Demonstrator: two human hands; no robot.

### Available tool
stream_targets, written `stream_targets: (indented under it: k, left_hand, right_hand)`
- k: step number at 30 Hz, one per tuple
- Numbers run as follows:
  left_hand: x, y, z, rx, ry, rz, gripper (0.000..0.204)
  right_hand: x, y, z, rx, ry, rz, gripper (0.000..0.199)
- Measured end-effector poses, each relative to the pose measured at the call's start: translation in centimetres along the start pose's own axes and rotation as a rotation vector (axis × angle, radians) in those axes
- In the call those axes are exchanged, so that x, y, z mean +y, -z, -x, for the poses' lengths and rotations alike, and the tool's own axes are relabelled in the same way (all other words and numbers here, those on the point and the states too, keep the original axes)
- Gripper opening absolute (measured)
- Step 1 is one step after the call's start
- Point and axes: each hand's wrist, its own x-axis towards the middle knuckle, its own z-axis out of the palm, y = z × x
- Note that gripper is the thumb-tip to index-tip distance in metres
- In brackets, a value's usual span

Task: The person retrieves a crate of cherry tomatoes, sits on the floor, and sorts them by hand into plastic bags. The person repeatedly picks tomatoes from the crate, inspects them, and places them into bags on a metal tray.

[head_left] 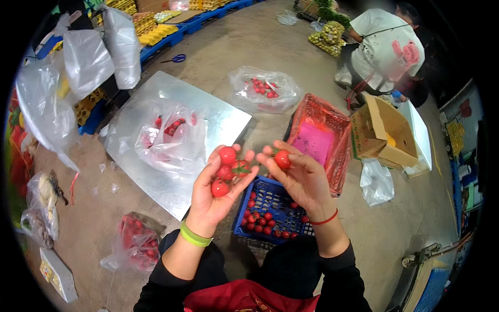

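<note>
Several red cherry tomatoes [220,188] rest in my left hand [205,206], its palm turned up and fingers curled around them; one shows a green stem. Close beside it, my right hand [305,182] holds a single cherry tomato [282,159] at its fingertips. Below both hands stands a blue plastic crate [271,195], with loose tomatoes mostly along its near side. Left of the hands, an open clear plastic bag [182,150] with some tomatoes in it lies on a silvery metal plate [171,195].
Another bag of tomatoes [265,89] lies beyond the plate, and a third bag [136,242] near my left knee. A red crate [337,165] with a pink sheet and a cardboard box [379,122] stand at right. A person [387,47] crouches behind. Plastic bags [88,57] hang at upper left.
</note>
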Motion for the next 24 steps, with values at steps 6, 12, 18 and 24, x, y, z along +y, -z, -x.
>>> stream_targets:
  k: [6,12,18,24]
  left_hand:
    - [0.0,-0.3,-0.2,-0.007,0.01,-0.009,0.05]
    - [0.2,-0.7,0.1,-0.035,0.069,0.081,0.05]
    - [-0.3,-0.5,-0.1,-0.054,0.127,-0.03,0.047]
    - [0.1,-0.4,0.6,-0.018,0.116,-0.167,0.05]
  right_hand:
    - [-0.5,1.6,-0.1,-0.435,-0.035,-0.007,0.041]
    - [1.3,0.3,0.5,-0.236,0.295,0.477,0.037]
    - [1.7,-0.4,0.5,-0.2,0.503,0.652,0.057]
    - [2.7,-0.7,0.1,-0.186,0.607,0.952,0.056]
